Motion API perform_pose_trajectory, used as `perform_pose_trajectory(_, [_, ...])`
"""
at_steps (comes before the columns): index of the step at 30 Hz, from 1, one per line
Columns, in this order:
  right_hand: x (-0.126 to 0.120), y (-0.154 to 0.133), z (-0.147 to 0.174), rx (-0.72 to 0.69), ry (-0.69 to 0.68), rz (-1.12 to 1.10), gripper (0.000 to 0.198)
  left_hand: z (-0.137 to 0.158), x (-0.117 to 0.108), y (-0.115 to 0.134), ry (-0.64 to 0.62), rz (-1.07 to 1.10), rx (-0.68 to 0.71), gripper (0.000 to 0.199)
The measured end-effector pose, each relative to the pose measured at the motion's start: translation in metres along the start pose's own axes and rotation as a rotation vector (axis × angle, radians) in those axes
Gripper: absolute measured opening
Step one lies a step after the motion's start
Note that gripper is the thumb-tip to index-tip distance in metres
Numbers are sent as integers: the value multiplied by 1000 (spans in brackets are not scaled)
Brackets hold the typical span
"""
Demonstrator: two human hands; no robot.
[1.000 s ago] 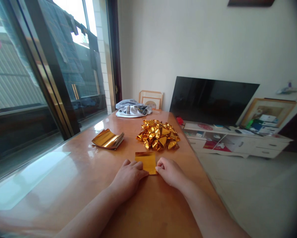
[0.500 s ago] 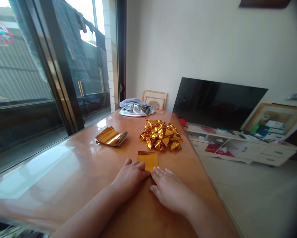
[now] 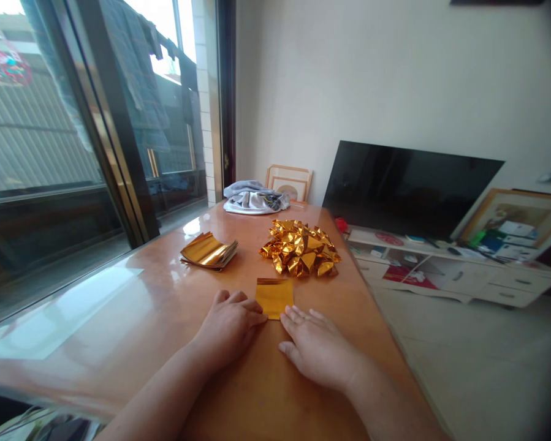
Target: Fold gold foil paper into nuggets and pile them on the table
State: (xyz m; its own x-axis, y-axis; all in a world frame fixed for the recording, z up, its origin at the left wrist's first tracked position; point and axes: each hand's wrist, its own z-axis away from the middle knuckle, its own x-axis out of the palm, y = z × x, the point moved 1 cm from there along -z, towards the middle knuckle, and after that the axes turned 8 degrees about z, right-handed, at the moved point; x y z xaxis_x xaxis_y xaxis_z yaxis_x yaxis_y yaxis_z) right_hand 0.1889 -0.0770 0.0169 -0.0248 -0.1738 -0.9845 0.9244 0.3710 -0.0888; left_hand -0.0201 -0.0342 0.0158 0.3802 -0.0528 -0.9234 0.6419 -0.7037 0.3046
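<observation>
A gold foil paper (image 3: 274, 299) lies flat on the table, square to me, with a darker crease band along its far edge. My left hand (image 3: 231, 324) is at its near left corner, fingers bent and closed together, the tips on the paper's edge. Flat on the table, my right hand (image 3: 319, 343) has its fingers stretched out, and their tips touch the near right corner. Beyond the sheet is a heap of folded gold foil pieces (image 3: 303, 248). A stack of gold foil sheets (image 3: 208, 251), curling at the edges, rests farther left.
The glossy wooden table (image 3: 174, 331) runs away from me, its right edge beside my right arm. Bundled cloth (image 3: 252, 199) lies at the far end. A television (image 3: 408, 190) and a white cabinet (image 3: 468, 275) stand to the right, a glass sliding door (image 3: 86, 122) to the left.
My left hand has drawn back left along the paper's near edge, uncovering more of its near left side. My right hand stays at the near right corner. The view has shifted slightly.
</observation>
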Motion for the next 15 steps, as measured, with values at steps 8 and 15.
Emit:
perform_pose_trajectory(8, [2, 2, 1, -4, 6, -11, 63, 7, -5, -21, 7, -1, -53, 30])
perform_pose_trajectory(15, [0, 2, 0, -2, 9, -17, 59, 7, -7, -23, 41, -22, -74, 26])
